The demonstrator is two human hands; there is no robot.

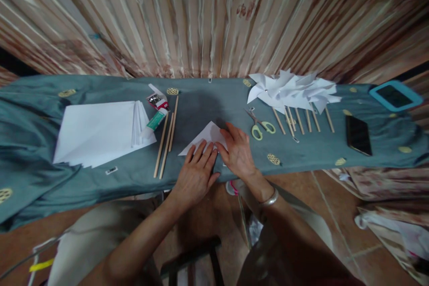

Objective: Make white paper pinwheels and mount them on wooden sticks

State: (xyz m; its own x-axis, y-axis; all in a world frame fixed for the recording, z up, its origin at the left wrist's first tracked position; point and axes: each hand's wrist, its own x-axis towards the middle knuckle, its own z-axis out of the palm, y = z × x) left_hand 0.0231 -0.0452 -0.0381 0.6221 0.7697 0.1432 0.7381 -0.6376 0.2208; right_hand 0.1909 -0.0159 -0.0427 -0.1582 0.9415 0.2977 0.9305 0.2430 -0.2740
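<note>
A white sheet of paper [204,136], folded into a triangle, lies on the cloth-covered table in front of me. My left hand [197,170] rests flat along its lower edge, fingers stretched out and the thumb apart. At the triangle's right side, my right hand [238,149] touches the paper with its fingers slightly bent and the thumb spread away from them. The right corner of the paper is hidden under that hand. Just to the right of it are scissors [257,125] with pale green handles, their blades a little apart.
Stacked white paper [97,129] is at left, beside a glue stick [156,119], a small red-and-clear packet [157,100] and wooden sticks [166,143]. Several paper pinwheels [291,91] on sticks lie at right, near a phone [358,135] and a blue-framed device [395,95]. A curtain [214,22] hangs behind.
</note>
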